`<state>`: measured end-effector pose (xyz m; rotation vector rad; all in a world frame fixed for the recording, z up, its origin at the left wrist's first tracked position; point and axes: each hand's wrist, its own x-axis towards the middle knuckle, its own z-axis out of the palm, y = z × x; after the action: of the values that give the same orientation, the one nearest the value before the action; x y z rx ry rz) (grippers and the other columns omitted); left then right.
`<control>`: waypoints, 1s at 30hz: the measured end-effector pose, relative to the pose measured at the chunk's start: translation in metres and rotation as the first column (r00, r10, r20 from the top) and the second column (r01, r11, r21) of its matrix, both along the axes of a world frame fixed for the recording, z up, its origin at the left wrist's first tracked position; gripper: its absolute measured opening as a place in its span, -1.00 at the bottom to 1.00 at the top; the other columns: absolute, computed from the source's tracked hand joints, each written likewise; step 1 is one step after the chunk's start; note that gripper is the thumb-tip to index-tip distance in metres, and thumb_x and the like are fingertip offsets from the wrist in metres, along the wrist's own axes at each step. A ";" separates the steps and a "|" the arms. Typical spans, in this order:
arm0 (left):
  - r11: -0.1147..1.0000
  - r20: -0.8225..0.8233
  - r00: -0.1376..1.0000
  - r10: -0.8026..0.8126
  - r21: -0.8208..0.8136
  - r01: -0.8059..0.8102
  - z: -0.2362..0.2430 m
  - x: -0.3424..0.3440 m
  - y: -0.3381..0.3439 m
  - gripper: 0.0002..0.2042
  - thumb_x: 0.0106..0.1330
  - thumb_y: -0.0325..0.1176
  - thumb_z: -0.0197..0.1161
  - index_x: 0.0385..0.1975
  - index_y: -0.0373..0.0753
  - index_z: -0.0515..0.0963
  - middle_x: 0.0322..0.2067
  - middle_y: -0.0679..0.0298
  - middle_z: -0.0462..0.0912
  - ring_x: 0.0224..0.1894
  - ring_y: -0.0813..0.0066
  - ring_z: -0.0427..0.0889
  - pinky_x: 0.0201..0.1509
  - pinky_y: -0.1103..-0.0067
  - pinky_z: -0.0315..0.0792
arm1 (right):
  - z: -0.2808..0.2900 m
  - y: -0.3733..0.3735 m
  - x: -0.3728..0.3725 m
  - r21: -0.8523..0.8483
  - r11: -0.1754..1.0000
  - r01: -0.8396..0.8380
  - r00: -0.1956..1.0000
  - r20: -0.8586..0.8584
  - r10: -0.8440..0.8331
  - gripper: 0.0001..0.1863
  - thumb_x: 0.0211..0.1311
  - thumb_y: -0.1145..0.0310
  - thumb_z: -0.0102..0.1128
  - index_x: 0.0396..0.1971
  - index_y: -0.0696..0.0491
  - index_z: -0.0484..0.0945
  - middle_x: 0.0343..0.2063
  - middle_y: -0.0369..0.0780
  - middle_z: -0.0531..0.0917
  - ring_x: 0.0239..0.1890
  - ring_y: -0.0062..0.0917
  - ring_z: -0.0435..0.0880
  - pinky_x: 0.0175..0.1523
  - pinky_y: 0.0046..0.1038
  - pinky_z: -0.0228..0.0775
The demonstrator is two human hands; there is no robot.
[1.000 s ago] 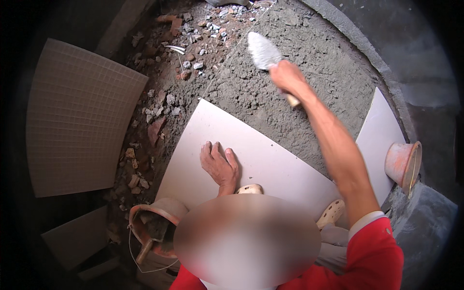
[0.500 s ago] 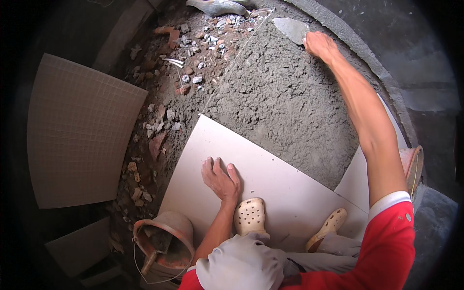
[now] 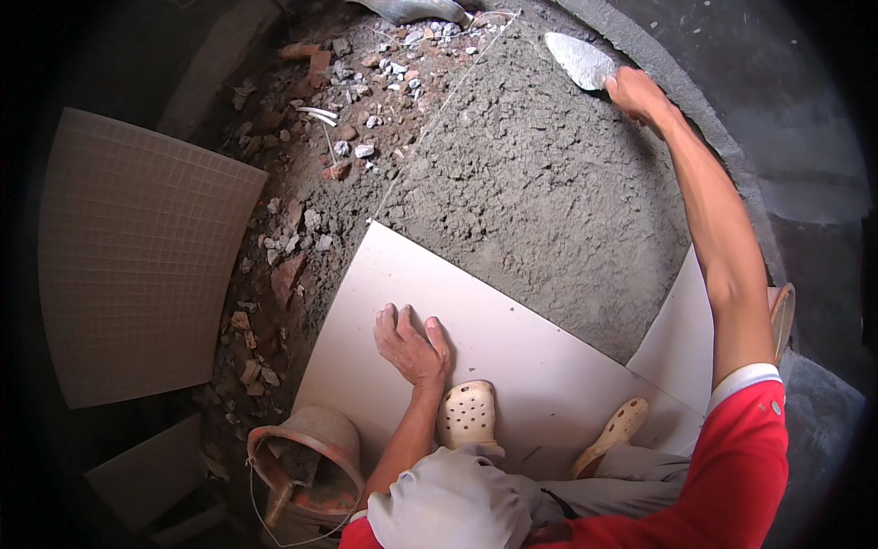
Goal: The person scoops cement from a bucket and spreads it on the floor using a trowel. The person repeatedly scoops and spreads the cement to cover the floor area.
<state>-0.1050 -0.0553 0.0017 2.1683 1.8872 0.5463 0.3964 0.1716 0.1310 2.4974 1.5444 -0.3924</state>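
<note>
My right hand [image 3: 640, 96] is stretched out to the far right, wrapped round the handle of a trowel [image 3: 580, 60]. The trowel's pale, pointed blade lies over the far part of a rough grey mortar bed [image 3: 540, 183], beside the raised edge. My left hand [image 3: 413, 346] rests on a white floor tile [image 3: 512, 343] with its fingers spread, holding nothing. The tile's far edge borders the mortar. A thin string [image 3: 439, 123] runs from the tile's far left corner along the left side of the mortar.
At the lower left stands a bucket [image 3: 315, 448] with a tool inside. A large tile with a gridded back [image 3: 146, 265] leans farther left. Rubble [image 3: 357, 151] lies left of the string. Another bucket [image 3: 782, 320] and a raised concrete edge [image 3: 677, 87] are on the right.
My right hand has moved the trowel to the right and slightly nearer, and the blade is turned a little. My left hand stays on the tile. The whole view has shifted slightly.
</note>
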 end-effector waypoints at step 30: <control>0.996 -0.044 0.999 -0.030 0.077 0.033 -0.006 -0.007 -0.008 -0.53 0.50 -0.11 0.18 0.24 -0.31 0.44 0.35 -0.07 0.38 0.43 -0.07 0.28 0.48 0.05 0.13 | 0.006 -0.268 -0.045 -0.110 0.991 0.081 0.995 -0.042 -0.086 -0.57 0.49 0.28 -0.04 -0.28 0.33 0.71 -0.31 0.16 0.75 -0.30 -0.03 0.80 -0.12 -0.08 0.66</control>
<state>-0.1115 -0.0636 -0.0039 2.2722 1.8795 0.5814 0.3517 -0.0966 0.1370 2.4919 1.3984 -0.5353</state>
